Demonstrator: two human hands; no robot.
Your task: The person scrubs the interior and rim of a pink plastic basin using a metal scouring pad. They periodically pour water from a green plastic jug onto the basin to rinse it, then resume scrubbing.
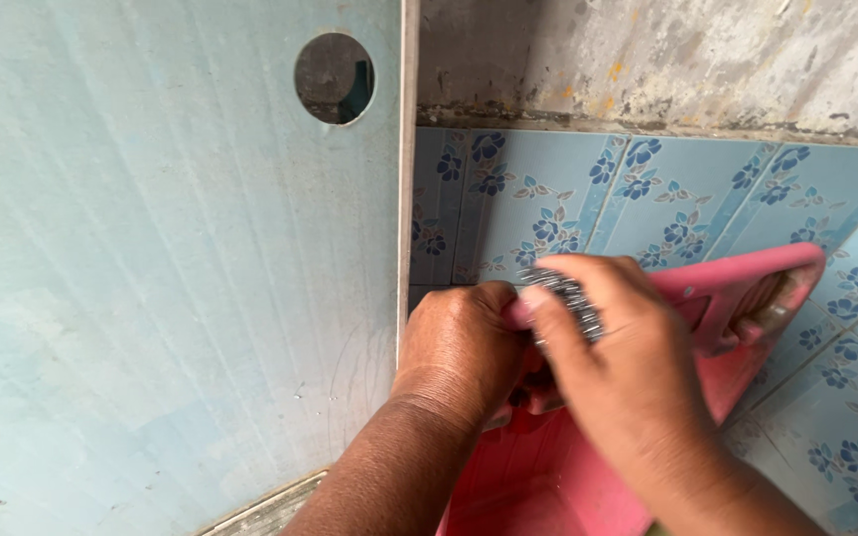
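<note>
Right hand (pixel 628 367) pinches a wad of steel wool (pixel 563 296), grey and wiry, against the rim of a pink plastic tub (pixel 747 288). Left hand (pixel 464 342) grips the same rim, fingers curled closed. Tub tilted, long axis running down-left to up-right. Behind hands: glossy blue floral tiles (pixel 667 199). Left of hands: pale blue door (pixel 151 268) with round hole (pixel 335 77).
</note>
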